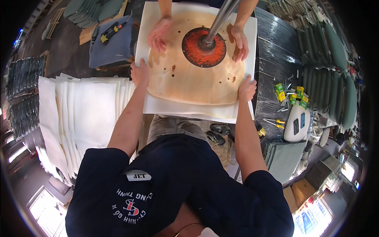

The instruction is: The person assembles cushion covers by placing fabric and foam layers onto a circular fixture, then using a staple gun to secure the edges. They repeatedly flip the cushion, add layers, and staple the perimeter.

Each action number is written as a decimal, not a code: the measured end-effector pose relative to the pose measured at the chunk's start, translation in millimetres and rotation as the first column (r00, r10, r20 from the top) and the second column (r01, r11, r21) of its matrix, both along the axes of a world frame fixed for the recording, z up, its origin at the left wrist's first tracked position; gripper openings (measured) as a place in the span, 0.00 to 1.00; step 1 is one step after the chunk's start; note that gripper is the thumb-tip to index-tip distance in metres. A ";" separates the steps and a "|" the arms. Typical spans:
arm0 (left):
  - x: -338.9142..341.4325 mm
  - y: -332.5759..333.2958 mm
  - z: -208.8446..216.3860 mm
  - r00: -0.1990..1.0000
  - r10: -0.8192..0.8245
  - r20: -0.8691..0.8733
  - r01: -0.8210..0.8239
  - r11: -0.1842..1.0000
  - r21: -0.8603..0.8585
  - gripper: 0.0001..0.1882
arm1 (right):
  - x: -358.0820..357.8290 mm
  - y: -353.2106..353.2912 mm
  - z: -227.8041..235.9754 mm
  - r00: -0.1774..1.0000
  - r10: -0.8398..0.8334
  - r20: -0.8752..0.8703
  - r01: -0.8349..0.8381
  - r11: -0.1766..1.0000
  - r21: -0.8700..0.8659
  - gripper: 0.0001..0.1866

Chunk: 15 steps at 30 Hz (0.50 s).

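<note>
A pale plywood panel (pixel 191 87) with rounded corners and several small holes lies on a white padding sheet (pixel 177 108). The round red plate (pixel 193 51) at the foot of a metal rod (pixel 222 20) rests on the panel. My left hand (pixel 140 73) is closed on the sheet's left edge, beside the panel. At the right edge, my right hand (pixel 247 89) has its fingers wrapped round the sheet near the panel's corner. Across from me, a co-worker's blurred hand (pixel 160 34) hovers over the panel's left side; the other hand (pixel 239 43) is at its right side.
White sheets (pixel 85 102) are stacked at my left. Beyond them, a blue padded seat (pixel 110 47) carries a yellow-black tool (pixel 110 33). On the right lie small yellow-green boxes (pixel 280 93), yellow-handled tools (pixel 279 124) and a phone (pixel 302 120), near stacked green pads (pixel 327 91).
</note>
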<state>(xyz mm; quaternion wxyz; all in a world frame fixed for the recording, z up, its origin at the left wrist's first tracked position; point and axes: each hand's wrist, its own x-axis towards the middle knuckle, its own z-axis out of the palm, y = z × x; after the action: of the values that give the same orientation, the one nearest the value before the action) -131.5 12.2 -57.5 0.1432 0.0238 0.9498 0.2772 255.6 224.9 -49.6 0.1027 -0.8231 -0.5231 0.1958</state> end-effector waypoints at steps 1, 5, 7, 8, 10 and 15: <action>-0.4 0.2 0.2 1.000 -0.001 -0.002 0.001 1.000 0.001 0.38 | -2.1 -0.1 1.1 1.000 -0.006 -0.006 0.006 1.000 0.003 0.39; -3.9 -0.6 -1.0 1.000 -0.013 -0.014 0.013 1.000 0.004 0.38 | -2.4 0.7 -3.4 1.000 -0.017 0.002 0.017 1.000 0.024 0.38; -3.2 -1.1 -4.9 0.999 -0.028 -0.034 0.029 1.000 0.013 0.38 | -2.7 1.3 -3.7 1.000 -0.022 0.001 0.022 0.999 0.031 0.37; -1.7 -1.8 -2.7 0.998 -0.043 -0.049 0.044 0.999 0.018 0.38 | -1.8 0.9 -4.1 1.000 -0.020 0.004 0.019 0.999 0.036 0.37; 2.6 -1.4 0.9 0.997 -0.053 -0.055 0.053 0.999 -0.002 0.37 | 0.9 0.9 -4.5 1.000 -0.013 0.010 0.012 0.999 0.046 0.37; 7.9 5.8 12.3 0.996 -0.044 -0.082 0.040 0.998 -0.054 0.35 | -0.1 1.5 -3.7 1.000 -0.015 0.002 0.015 0.999 0.031 0.38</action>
<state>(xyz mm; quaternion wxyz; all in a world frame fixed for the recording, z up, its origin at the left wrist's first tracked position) -123.6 18.0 -45.2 0.1098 0.0516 0.9611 0.2481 255.5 226.4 -53.3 0.1163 -0.8255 -0.5201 0.1859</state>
